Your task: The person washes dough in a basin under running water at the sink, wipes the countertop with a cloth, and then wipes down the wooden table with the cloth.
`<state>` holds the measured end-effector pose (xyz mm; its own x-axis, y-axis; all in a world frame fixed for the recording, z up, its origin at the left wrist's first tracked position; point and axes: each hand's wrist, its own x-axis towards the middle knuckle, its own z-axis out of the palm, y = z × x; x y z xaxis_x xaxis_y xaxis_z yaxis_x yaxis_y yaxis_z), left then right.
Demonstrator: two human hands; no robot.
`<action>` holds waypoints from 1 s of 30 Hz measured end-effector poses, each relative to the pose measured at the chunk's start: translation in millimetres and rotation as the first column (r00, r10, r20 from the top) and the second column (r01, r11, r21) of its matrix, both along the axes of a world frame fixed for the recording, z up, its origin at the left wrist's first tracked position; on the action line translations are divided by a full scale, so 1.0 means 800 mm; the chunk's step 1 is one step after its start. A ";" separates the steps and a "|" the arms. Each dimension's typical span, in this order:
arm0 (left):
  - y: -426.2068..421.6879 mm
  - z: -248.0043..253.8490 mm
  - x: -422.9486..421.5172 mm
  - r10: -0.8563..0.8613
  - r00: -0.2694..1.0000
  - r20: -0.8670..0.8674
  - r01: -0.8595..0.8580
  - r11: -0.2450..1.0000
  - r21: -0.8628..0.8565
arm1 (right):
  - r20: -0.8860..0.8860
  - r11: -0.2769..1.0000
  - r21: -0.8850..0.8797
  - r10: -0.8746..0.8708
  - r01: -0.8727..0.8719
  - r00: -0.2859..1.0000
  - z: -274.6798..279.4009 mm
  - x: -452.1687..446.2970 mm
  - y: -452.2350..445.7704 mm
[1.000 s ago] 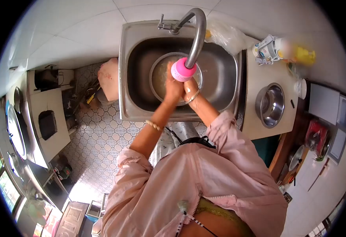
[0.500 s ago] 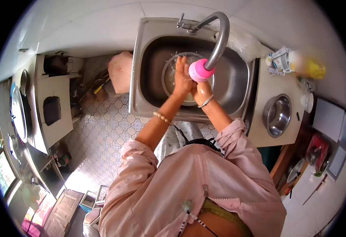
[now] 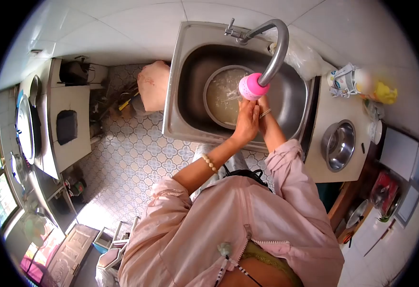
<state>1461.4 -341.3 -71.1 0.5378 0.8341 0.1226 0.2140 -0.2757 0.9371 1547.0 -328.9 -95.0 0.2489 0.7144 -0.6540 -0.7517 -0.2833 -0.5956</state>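
Observation:
Below the pink faucet head (image 3: 254, 86), my left hand (image 3: 246, 120) lies against my right hand (image 3: 264, 109). The left one wears a beaded bracelet at the wrist, its fingers stretched out and holding no object. Most of the right hand's fingers are hidden behind the left hand and the faucet head; a bangle circles that wrist. Both hands are over the near right rim of a round metal basin (image 3: 213, 109). Cloudy water (image 3: 223, 93) with pale bits or bubbles fills it. The basin sits inside the steel sink (image 3: 184, 91).
A curved grey faucet (image 3: 282, 45) arches over the sink. On the right counter (image 3: 314, 155) stands a steel bowl (image 3: 339, 146), with a patterned white container (image 3: 342, 80) behind it. Clear plastic (image 3: 305, 57) lies behind the sink. Patterned floor tiles (image 3: 142, 143) extend at left.
My left hand has moved from beside the faucet head, over the basin, down and right against my right hand. The view has shifted slightly, and more of the basin's water shows.

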 end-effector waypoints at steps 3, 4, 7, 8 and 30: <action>0.045 -0.040 -0.004 0.140 0.988 0.069 -0.120 0.965 -0.232 | -0.034 0.984 0.078 -0.161 0.163 0.986 0.025 -0.037 0.006; 0.067 -0.039 -0.012 0.206 0.944 0.256 -0.015 0.807 -0.591 | -0.022 0.972 0.193 -0.129 0.131 0.991 0.005 -0.045 0.000; 0.120 -0.069 -0.033 0.372 0.927 0.052 -0.317 0.849 -0.423 | -0.085 0.977 0.214 0.019 0.000 0.996 0.004 -0.030 -0.012; 0.132 -0.080 -0.050 0.340 0.940 0.011 -0.294 0.827 -0.479 | -0.057 0.992 0.126 -0.027 0.034 0.998 0.006 -0.019 -0.013; 0.327 -0.029 0.069 -0.110 0.983 0.145 0.172 0.825 -0.538 | -0.569 0.882 0.176 -0.272 0.438 0.776 0.016 -0.016 0.017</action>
